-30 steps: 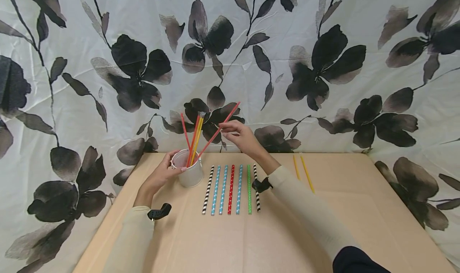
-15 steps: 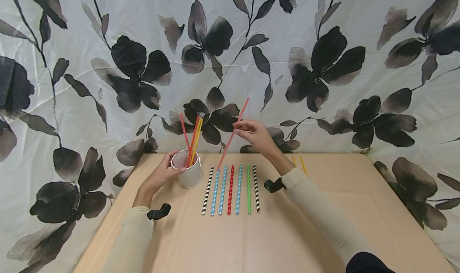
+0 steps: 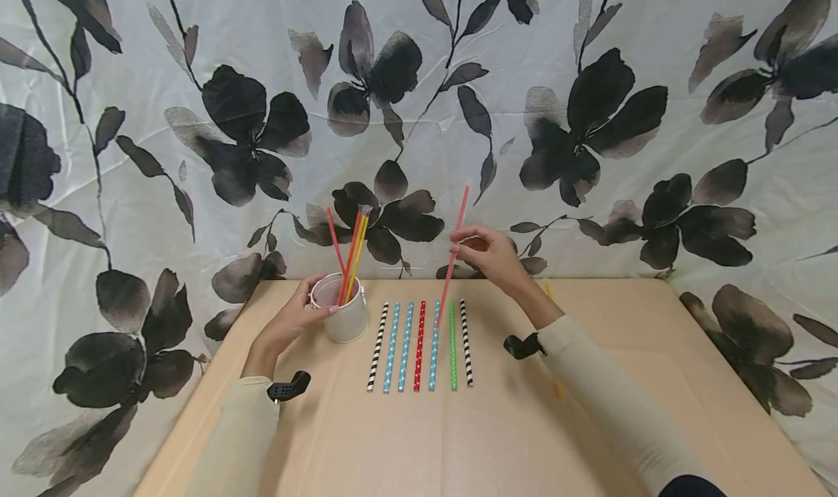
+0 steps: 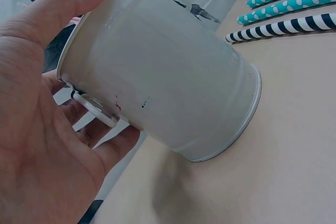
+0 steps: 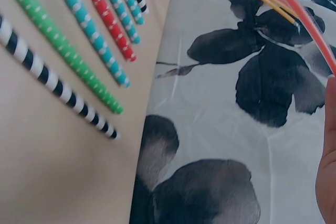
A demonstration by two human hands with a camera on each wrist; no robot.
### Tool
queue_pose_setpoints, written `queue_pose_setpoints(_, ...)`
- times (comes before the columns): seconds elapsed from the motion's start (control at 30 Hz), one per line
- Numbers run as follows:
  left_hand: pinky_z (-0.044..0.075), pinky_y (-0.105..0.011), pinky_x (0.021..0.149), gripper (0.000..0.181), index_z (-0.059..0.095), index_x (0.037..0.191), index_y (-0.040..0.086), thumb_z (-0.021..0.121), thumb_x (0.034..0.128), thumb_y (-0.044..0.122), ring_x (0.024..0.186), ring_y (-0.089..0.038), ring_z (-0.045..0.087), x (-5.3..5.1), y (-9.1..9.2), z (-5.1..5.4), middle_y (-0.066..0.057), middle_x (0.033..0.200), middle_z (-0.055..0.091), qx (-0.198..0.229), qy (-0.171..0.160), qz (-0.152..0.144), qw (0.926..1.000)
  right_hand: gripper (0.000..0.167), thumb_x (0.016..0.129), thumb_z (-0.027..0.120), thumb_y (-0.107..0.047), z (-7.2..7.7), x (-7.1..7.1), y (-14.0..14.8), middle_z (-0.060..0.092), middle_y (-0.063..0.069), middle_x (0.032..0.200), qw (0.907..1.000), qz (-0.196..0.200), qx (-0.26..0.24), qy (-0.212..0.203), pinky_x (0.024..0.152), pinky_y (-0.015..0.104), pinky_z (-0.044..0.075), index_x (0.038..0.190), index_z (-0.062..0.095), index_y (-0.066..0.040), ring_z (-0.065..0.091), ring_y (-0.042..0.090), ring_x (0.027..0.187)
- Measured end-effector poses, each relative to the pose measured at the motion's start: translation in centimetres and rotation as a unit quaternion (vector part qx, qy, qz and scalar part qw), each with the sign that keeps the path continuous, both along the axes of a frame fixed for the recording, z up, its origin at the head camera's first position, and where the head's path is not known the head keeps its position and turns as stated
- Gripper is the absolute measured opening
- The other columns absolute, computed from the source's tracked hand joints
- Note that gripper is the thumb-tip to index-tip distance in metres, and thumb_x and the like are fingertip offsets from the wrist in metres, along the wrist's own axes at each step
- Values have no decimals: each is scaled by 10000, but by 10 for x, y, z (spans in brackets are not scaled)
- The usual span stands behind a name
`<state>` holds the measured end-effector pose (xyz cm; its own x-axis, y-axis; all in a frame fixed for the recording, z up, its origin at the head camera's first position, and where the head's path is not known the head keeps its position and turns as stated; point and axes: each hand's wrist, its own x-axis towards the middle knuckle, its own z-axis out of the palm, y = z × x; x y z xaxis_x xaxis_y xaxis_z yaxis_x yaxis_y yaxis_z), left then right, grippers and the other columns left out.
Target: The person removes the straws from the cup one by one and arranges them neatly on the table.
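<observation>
My left hand [image 3: 297, 315] grips the rim of a white metal bucket [image 3: 347, 322], thumb over the near side; the left wrist view shows the bucket [image 4: 163, 72] from its side. Red and yellow straws [image 3: 356, 253] stand leaning inside it. My right hand [image 3: 487, 257] pinches a translucent red straw [image 3: 447, 286] near its middle, its lower end over the row of patterned straws. In the right wrist view that red straw [image 5: 302, 17] crosses the top right, beside part of the hand [image 5: 326, 156].
Patterned paper straws lie side by side: black-striped [image 3: 377, 348], blue dotted [image 3: 391, 348], red [image 3: 420, 348] and green [image 3: 452, 348] among them. A yellow straw [image 3: 559, 390] is partly hidden under my right forearm. Floral cloth [image 3: 484, 155] hangs behind the table [image 3: 393, 446].
My right hand has drawn the red straw out of the bucket and carried it rightward over the patterned row, turning it more upright. My left hand has stayed on the bucket.
</observation>
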<state>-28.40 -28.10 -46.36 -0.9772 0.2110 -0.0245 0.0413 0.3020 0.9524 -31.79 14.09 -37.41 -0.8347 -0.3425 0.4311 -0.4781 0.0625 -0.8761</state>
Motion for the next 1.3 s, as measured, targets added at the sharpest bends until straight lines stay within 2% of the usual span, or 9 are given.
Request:
queue_pose_setpoints(0.2, 193, -629, 1178, 885, 189, 1591, 143, 756, 919, 246, 1482, -374, 214, 0, 0, 0, -162, 1592, 275, -48, 50, 8, 10000, 258, 936, 681, 37, -10, -1, 15, 656, 299, 1077, 10000, -22, 19, -55, 820, 290, 583, 1172, 635, 132, 701, 171, 881)
queue_pose_setpoints(0.33, 196, -625, 1178, 887, 192, 1590, 144, 759, 916, 247, 1480, -377, 220, 0, 0, -1, -168, 1589, 274, -77, 79, 21, 9999, 272, 941, 675, 35, -21, -7, 25, 628, 338, 1135, 9997, -47, 91, -206, 834, 304, 585, 1191, 621, 129, 701, 134, 873)
queue_pose_setpoints(0.47, 199, -620, 1179, 886, 197, 1589, 148, 762, 913, 240, 1478, -373, 226, 0, 0, -2, -165, 1588, 277, -47, 89, 39, 9999, 279, 950, 682, -2, -30, -12, 38, 625, 256, 1192, 9994, -88, 180, -268, 846, 330, 586, 1219, 639, 56, 704, 146, 894)
queue_pose_setpoints(0.57, 196, -619, 1179, 887, 195, 1591, 152, 762, 913, 228, 1473, -367, 229, 1, 1, -1, -160, 1588, 277, 0, 91, 45, 9999, 285, 958, 684, -33, -34, -13, 48, 638, 209, 1177, 9991, -125, 254, -315, 852, 334, 584, 1230, 640, 39, 707, 169, 916)
queue_pose_setpoints(0.7, 201, -610, 1172, 885, 193, 1594, 155, 758, 915, 212, 1465, -369, 238, 2, 3, -1, -163, 1585, 280, 72, 114, 28, 9999, 280, 965, 679, -43, -40, -12, 62, 654, 243, 1123, 9980, -218, 413, -414, 832, 286, 584, 1228, 637, 45, 708, 149, 912)
queue_pose_setpoints(0.83, 207, -599, 1168, 876, 200, 1592, 160, 756, 916, 201, 1460, -369, 242, 2, 3, -1, -161, 1581, 285, 126, 121, 13, 9998, 264, 974, 663, -33, -46, -10, 77, 644, 270, 1142, 9970, -264, 480, -547, 828, 281, 585, 1226, 634, 39, 712, 144, 925)
queue_pose_setpoints(1.0, 216, -607, 1166, 879, 202, 1591, 162, 761, 915, 220, 1462, -369, 247, 2, 2, -1, -155, 1581, 288, 39, 135, 21, 9999, 261, 988, 637, -31, -52, -6, 94, 636, 243, 1163, 9957, -340, 605, -606, 826, 287, 587, 1242, 623, 31, 715, 180, 951)
queue_pose_setpoints(1.1, 214, -618, 1168, 881, 200, 1592, 159, 760, 916, 234, 1467, -372, 242, 1, 1, -1, -156, 1584, 285, -14, 147, 19, 9999, 280, 991, 632, -33, -54, -4, 105, 646, 217, 1161, 9948, -392, 666, -662, 831, 330, 592, 1260, 616, 40, 711, 171, 953)
queue_pose_setpoints(1.3, 212, -607, 1169, 882, 194, 1593, 149, 757, 917, 209, 1464, -370, 244, 0, -1, -3, -162, 1583, 283, 91, 147, -32, 9998, 348, 993, 658, -106, -63, 1, 125, 661, 149, 1178, 9879, -659, 982, -1000, 845, 345, 590, 1297, 594, 51, 705, 180, 982)
